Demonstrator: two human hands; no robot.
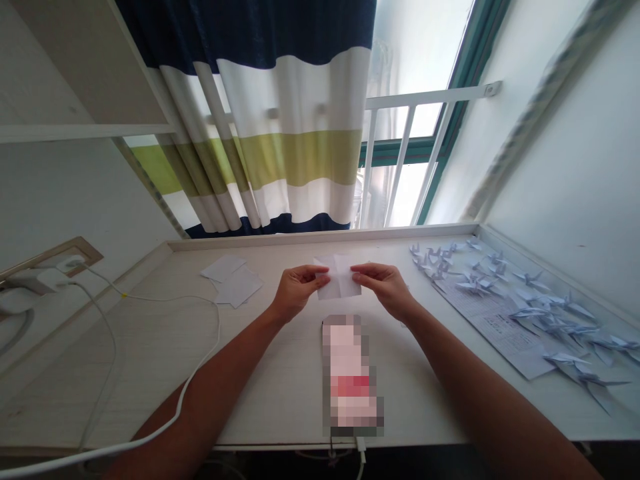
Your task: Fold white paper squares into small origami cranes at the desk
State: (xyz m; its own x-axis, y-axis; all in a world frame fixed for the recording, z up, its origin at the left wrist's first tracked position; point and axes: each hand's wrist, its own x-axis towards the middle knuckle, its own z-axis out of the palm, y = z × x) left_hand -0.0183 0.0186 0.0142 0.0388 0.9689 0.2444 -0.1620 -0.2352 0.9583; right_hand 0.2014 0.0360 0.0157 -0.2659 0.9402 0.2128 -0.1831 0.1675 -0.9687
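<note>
A small white square of paper [340, 279] with crease lines is held up over the middle of the desk. My left hand [299, 288] pinches its left edge between thumb and fingers, and my right hand [384, 283] pinches the right edge the same way. Just below the paper lies a phone [350, 373], its screen pixelated, with a cable at its lower end. Loose white paper squares [239, 287] lie to the left of my left hand. Many folded paper cranes [477, 283] are spread at the right, some on a printed sheet [500, 333].
The white desk [280, 393] has a raised rim at its back and right. A white cable [219, 327] runs from plugs [37, 280] at the left wall across my left forearm. Behind the desk hang a striped curtain [300, 153] and a white window railing [425, 98].
</note>
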